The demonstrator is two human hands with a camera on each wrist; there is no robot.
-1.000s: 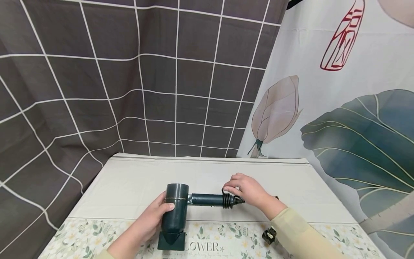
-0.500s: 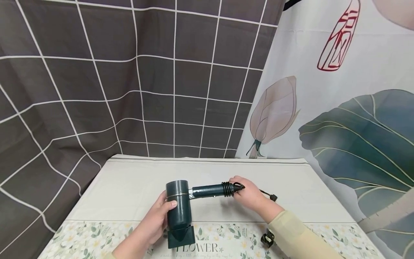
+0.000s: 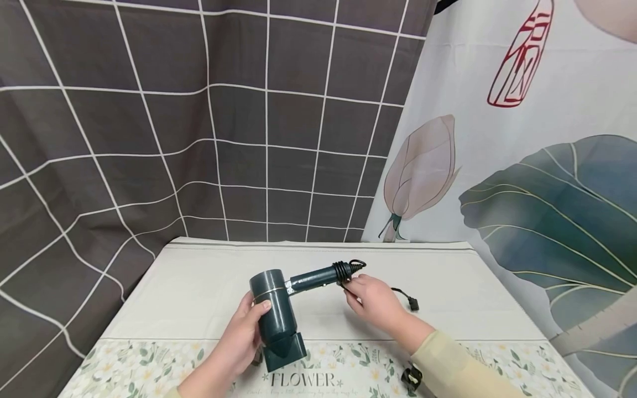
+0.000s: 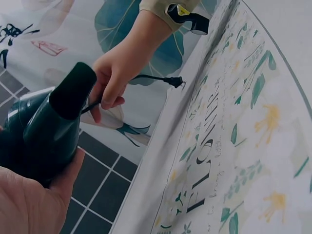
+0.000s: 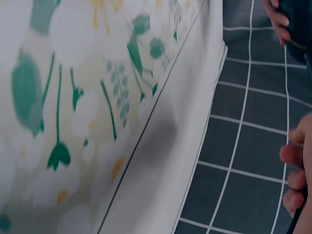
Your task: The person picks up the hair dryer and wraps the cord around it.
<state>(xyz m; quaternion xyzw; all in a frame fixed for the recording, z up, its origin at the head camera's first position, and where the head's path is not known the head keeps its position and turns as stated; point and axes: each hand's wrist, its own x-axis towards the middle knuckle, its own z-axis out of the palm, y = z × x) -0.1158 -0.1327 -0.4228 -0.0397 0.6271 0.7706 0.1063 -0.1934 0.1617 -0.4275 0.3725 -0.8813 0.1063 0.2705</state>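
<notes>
I log: bare left hand [image 3: 241,334] grips dark-green cylindrical hair dryer [image 3: 278,312]; bare right hand [image 3: 376,302], near its handle [image 3: 313,279], pinches black cord [image 3: 342,272].

The hair dryer [image 3: 277,314] in my left hand [image 3: 241,333] is smooth, glossy dark plastic with a shiny, metallic-looking joint [image 3: 289,287]; its nozzle [image 3: 285,352] looks satin. My right hand [image 3: 376,301] pinches matt black, rubbery-looking cord [image 3: 343,271]. My sleeve [image 3: 460,362] is matt cloth; the grid curtain [image 3: 239,119] at left, rippled matt fabric; the tablecloth [image 3: 209,282], smooth.
</notes>
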